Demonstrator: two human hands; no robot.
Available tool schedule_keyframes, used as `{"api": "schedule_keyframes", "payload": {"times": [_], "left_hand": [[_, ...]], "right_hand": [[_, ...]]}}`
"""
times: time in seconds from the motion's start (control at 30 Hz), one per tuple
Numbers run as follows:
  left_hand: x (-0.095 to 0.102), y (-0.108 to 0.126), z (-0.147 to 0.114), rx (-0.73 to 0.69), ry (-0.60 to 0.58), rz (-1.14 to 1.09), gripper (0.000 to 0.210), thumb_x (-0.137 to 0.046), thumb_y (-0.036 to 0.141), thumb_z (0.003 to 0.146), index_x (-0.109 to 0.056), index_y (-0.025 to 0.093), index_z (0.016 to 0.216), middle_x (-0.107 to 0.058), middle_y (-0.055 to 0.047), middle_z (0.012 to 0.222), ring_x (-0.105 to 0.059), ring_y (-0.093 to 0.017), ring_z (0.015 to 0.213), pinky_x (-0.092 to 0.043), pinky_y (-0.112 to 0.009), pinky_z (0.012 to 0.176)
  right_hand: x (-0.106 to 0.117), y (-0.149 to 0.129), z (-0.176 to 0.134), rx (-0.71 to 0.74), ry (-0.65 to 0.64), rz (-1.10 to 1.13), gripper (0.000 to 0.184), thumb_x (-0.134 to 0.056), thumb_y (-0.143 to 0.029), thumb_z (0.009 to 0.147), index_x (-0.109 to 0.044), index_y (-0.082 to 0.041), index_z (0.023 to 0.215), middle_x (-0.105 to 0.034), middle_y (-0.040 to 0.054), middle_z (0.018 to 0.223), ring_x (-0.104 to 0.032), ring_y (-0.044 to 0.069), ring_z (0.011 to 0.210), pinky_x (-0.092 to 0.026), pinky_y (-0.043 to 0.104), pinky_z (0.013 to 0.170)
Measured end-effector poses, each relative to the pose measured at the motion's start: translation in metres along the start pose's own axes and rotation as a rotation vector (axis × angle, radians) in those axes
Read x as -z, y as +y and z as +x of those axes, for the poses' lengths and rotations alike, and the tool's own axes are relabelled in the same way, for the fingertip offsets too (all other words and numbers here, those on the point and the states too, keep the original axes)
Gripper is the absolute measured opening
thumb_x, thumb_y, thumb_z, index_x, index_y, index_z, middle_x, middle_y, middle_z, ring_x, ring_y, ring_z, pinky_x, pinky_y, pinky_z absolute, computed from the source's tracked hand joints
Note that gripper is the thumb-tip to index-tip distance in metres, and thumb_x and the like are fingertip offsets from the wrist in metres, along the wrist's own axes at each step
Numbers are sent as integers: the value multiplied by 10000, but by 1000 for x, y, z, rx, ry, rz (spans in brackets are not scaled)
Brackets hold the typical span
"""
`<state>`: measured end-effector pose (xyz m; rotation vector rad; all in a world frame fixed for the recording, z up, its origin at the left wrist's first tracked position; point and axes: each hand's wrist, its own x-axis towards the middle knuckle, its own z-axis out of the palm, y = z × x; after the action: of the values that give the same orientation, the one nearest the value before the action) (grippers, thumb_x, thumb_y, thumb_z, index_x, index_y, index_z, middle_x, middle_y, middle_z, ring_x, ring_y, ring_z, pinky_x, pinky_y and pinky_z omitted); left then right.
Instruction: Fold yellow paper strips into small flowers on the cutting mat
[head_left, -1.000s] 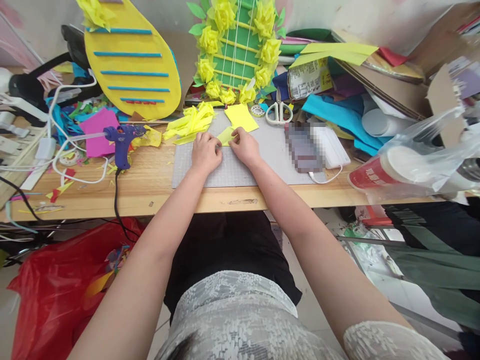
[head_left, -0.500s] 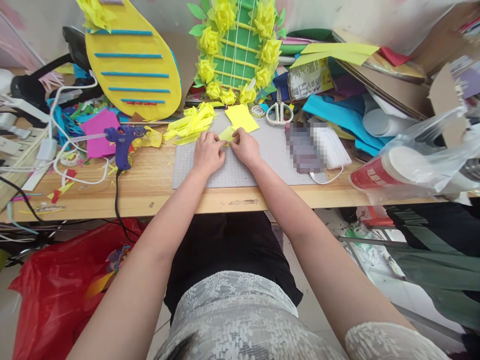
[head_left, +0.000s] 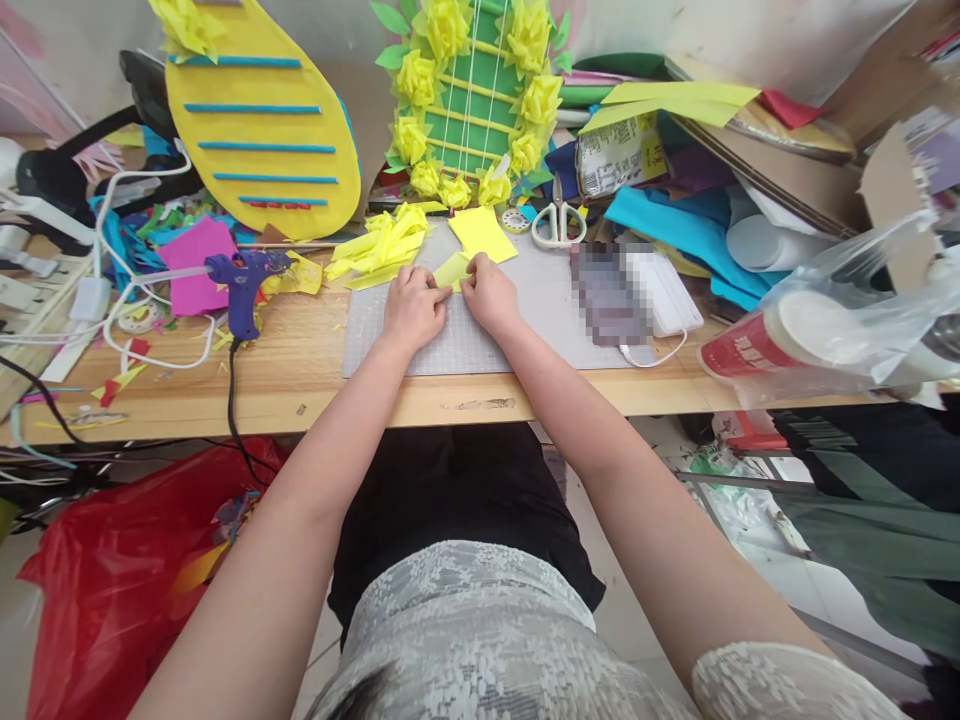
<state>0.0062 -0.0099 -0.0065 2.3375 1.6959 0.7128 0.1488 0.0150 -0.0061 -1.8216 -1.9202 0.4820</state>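
A small piece of pale yellow paper (head_left: 451, 270) lies between my two hands above the grey cutting mat (head_left: 544, 325). My left hand (head_left: 414, 308) grips its left side with bent fingers. The fingers of my right hand (head_left: 490, 293) pinch its right side. Just behind my hands sits a square stack of yellow paper (head_left: 482, 233). Left of that, a pile of folded yellow paper strips (head_left: 382, 245) rests partly on the mat. My fingertips partly hide the held paper's lower edge.
A blue glue gun (head_left: 244, 290) stands on the left. Scissors (head_left: 559, 228), a tape roll (head_left: 514, 219) and a white power bank (head_left: 664, 290) are to the right. A bagged red cup (head_left: 742, 348) stands far right. Behind are a yellow decorated board (head_left: 262, 120) and a green flower-trimmed panel (head_left: 480, 100).
Both hands have shifted very slightly, and a little more of the pale yellow paper shows between them. The things on the table stay put.
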Motion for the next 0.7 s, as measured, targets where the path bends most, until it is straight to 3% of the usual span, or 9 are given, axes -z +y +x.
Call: {"api": "schedule_keyframes", "payload": {"times": [0.27, 0.47, 0.7], "left_hand": [[-1, 1, 0, 2, 6, 12, 303, -514, 166, 792, -752, 221, 971, -582, -102, 1031, -469, -279, 1125, -391, -432, 1006], [-4, -2, 1, -2, 27, 7, 287, -513, 176, 799, -756, 205, 950, -592, -102, 1005, -474, -268, 1105, -398, -414, 992], [-2, -1, 1, 16, -28, 58, 333, -481, 203, 839, -748, 186, 1037, -573, -118, 1048, -456, -282, 1123, -398, -439, 986]], "right_hand": [[-9, 1, -2, 112, 56, -33, 266, -381, -223, 878, -550, -161, 1073, -590, 168, 1102, -610, 276, 945, -491, 474, 848], [-4, -8, -10, 121, 59, -80, 292, -420, -183, 848, -541, -142, 1111, -565, 178, 1136, -604, 270, 922, -503, 411, 777], [2, -2, -12, 55, 14, -138, 350, -302, -89, 866, -485, -126, 1162, -508, 158, 1186, -583, 203, 880, -467, 348, 757]]}}
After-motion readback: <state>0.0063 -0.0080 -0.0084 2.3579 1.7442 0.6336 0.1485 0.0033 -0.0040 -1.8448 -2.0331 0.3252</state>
